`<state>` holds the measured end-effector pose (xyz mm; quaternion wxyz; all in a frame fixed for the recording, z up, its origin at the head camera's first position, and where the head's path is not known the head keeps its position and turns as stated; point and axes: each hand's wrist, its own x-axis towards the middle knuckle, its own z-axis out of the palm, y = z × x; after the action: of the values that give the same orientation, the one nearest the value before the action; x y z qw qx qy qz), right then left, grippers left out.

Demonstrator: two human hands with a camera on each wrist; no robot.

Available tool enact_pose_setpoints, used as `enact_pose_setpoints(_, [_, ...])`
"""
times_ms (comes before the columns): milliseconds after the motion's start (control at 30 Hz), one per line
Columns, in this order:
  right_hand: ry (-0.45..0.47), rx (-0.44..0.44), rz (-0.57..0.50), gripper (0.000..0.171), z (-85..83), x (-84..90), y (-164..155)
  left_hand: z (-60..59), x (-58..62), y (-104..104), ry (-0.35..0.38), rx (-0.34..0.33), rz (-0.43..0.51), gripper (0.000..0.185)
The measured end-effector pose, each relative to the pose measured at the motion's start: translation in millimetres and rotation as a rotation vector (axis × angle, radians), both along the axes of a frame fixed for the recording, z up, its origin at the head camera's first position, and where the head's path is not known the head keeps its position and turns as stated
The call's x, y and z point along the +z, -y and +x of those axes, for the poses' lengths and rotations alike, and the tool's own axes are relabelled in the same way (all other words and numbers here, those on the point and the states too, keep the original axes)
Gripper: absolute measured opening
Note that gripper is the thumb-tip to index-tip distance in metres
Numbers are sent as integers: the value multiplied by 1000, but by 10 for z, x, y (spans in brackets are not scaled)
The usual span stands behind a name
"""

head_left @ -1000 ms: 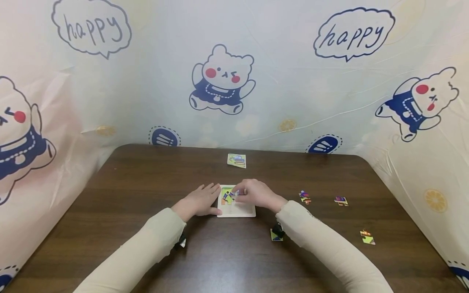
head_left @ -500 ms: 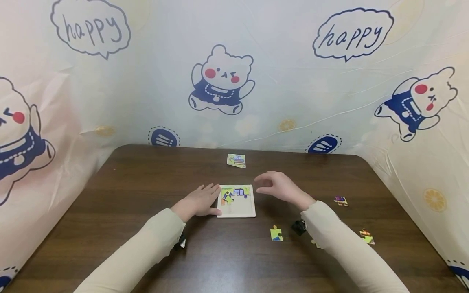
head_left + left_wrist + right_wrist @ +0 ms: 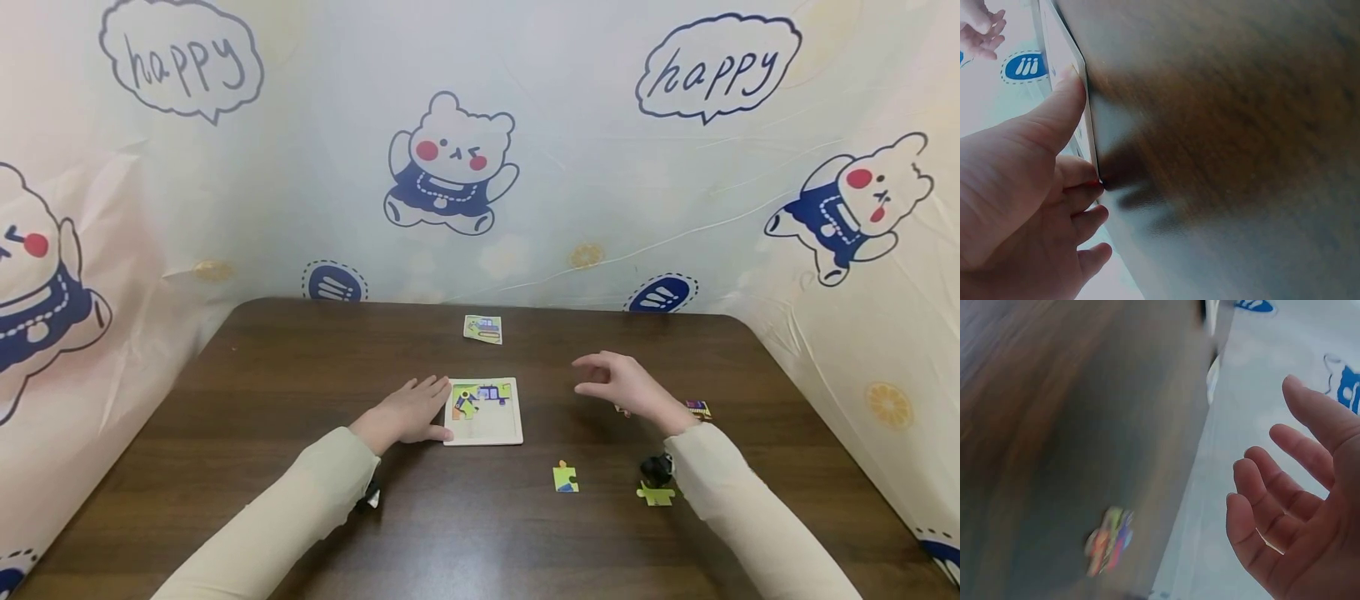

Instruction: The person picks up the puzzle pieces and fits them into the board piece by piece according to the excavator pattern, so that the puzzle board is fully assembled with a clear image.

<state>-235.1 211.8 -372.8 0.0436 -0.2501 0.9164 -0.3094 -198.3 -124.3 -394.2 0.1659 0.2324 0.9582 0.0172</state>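
My left hand (image 3: 407, 412) rests at the left edge of a white puzzle tray (image 3: 487, 432), thumb on its near corner and fingers spread along its side. Joined jigsaw pieces (image 3: 467, 402) in green, blue and purple fill the tray's upper part; its lower part shows bare white. To the tray's right, my right hand (image 3: 628, 387) is raised over the table with fingers loosely bent and nothing between them. Under it lies a multicoloured jigsaw piece (image 3: 1109, 542), blurred in the right wrist view and mostly hidden by the hand in the head view.
A green jigsaw piece (image 3: 566, 478) lies right of the tray's near corner, another green piece (image 3: 657, 495) beside the right wrist. A purple piece (image 3: 699, 409) shows behind the right forearm. A small picture card (image 3: 483, 329) lies at the back of the brown table (image 3: 315, 350).
My right hand has lifted off the tray and moved right, over the loose pieces, leaving the purple bus-like piece visible in the tray. The left hand has stayed put.
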Motion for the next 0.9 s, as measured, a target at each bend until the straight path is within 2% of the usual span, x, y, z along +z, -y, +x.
enact_pose_setpoints(200, [5,-21,32,43,-16,-83,-239,3,-16,7,-7,-10,0,80])
enact_pose_setpoints(433, [56,-47,54,44,-36,-190,-475,10,-19,10,-12,-12,2,80])
enact_pose_setpoints(633, [48,-30,95,42,-55,-276,-636,18,-7,2,-9,-7,0,80])
enact_pose_setpoints(900, [71,-24,140,24,-72,-316,-745,15,-5,-1,-14,-9,-3,79])
